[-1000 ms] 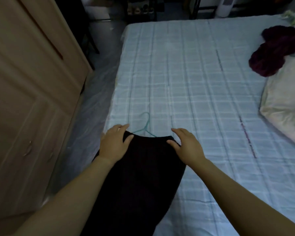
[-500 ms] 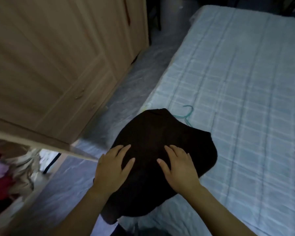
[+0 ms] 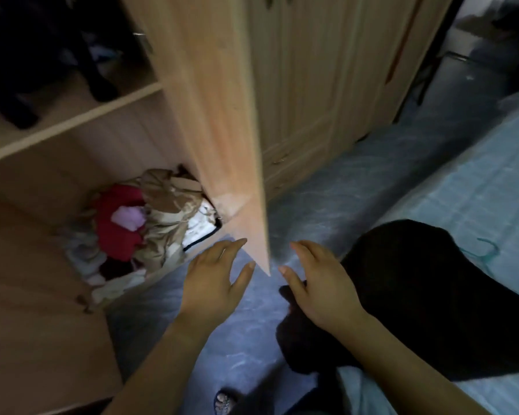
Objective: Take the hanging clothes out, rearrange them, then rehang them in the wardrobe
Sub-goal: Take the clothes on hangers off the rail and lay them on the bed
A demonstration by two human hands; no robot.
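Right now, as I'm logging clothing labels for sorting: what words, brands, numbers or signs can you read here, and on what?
None can be read. The wardrobe door, the black garment lying on the bed sheet and the piled clothes in the lower compartment show no print, tag or label in this dim, partly blurred view.

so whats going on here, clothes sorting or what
A person stands between an open wardrobe and a bed. Both hands are open and empty: the left hand and right hand reach out on either side of the door, near its lower corner. A black garment on a teal hanger lies on the bed's edge, not yet rehung. Loose clothes are piled in the wardrobe's bottom.
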